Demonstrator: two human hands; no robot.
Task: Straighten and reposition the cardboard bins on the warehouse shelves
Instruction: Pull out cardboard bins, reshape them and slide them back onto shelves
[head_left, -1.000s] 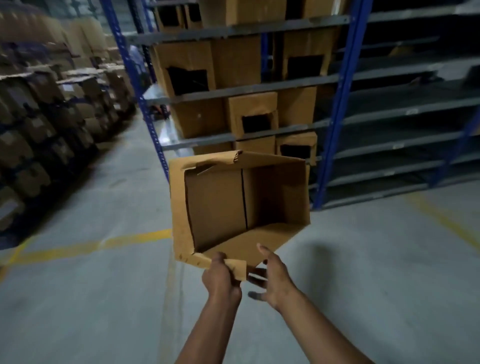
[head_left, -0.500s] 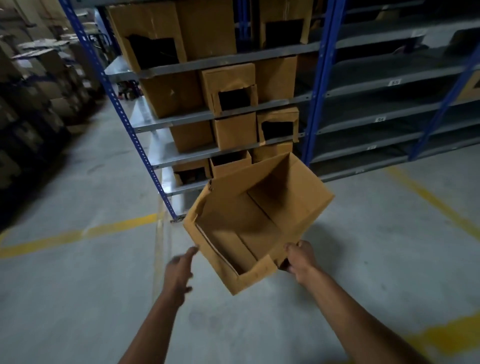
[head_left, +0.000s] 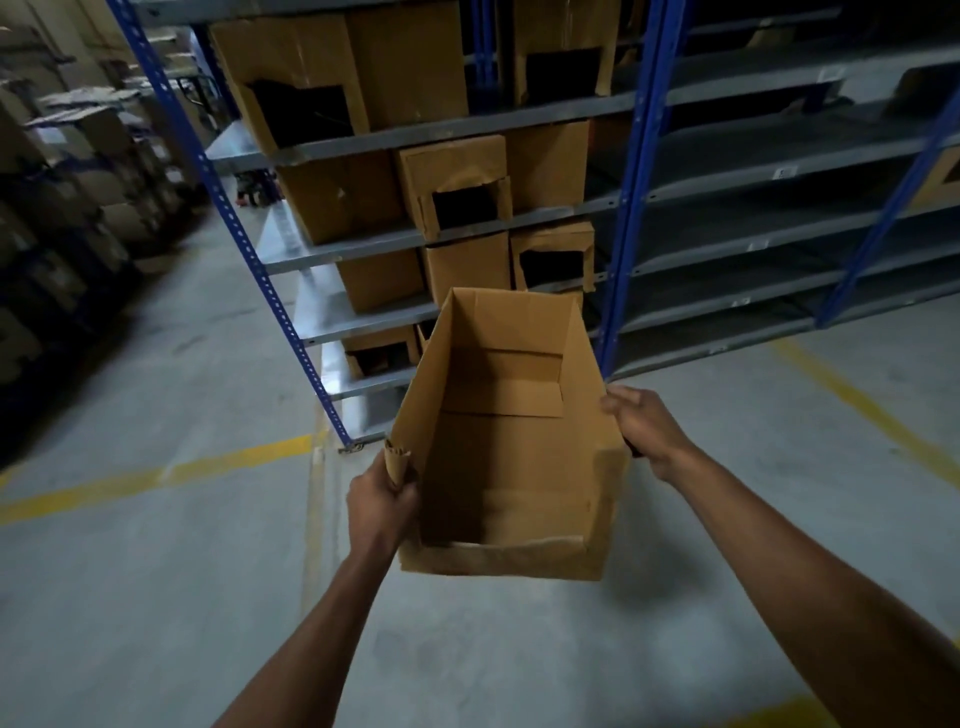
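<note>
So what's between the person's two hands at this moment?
In the head view, the open cardboard bin spans the whole gap: the left hand grips its torn left wall, and the right hand holds its right wall. The bin looks empty inside.

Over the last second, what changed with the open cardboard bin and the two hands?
The open cardboard bin was turned from tilted to level, opening up. The left hand, off it half a second ago, now grips its torn left wall; the right hand shifted to the right wall. Unchanged: the bin is off the shelves, and the shelved bins sit as before.
</note>
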